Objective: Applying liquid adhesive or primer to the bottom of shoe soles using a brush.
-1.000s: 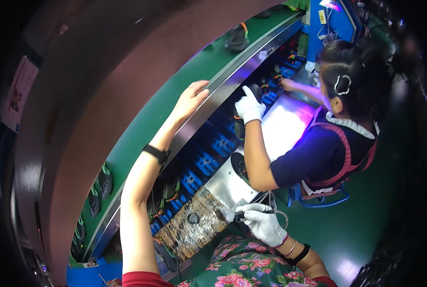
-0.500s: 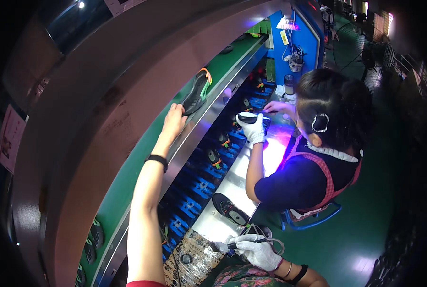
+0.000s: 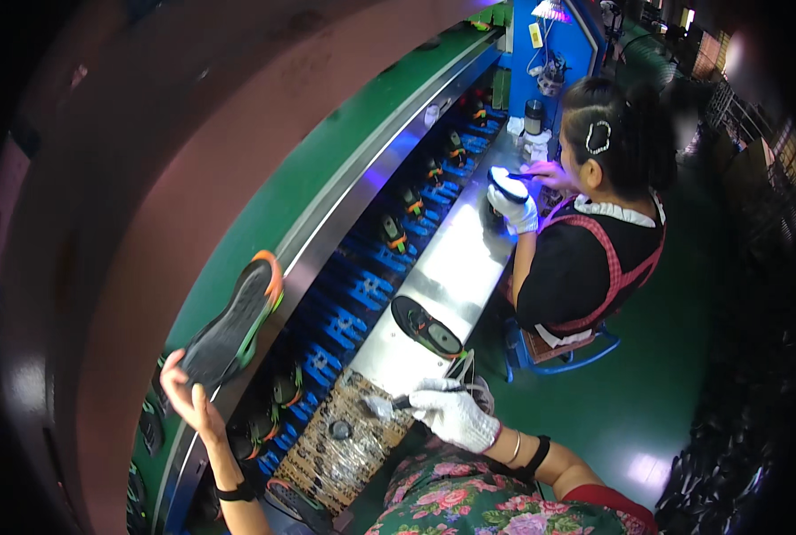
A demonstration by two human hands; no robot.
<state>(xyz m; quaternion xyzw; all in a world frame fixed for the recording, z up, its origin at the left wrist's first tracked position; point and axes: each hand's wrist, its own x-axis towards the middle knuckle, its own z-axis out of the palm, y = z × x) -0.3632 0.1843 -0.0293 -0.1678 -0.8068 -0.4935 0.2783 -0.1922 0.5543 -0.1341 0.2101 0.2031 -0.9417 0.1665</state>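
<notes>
Bare and bent around its front end, my left hand [image 3: 193, 406] grips a dark shoe sole [image 3: 236, 321] with an orange heel and a green edge, held over the green belt's near part. My right hand [image 3: 456, 415], in a white glove, is closed around the handle of a brush [image 3: 387, 407] whose pale tip is above a brown patterned, plastic-covered work surface [image 3: 322, 473]. A black shoe [image 3: 425, 328] lies on the metal bench just beyond that hand. Below my left arm, another dark shoe piece [image 3: 295, 499] rests at the surface's near edge.
A green belt [image 3: 327, 160] runs along the left under a brown hood [image 3: 211, 152]. Several shoes stand on a lower blue-slatted conveyor [image 3: 344, 321]. A small round black item [image 3: 339, 430] sits on the plastic. Across the bench, a seated co-worker [image 3: 585, 241] handles a sole.
My left hand has drawn the sole off the far belt and toward me, lifting it. My view has shifted, and the right hand keeps its brush over the bench.
</notes>
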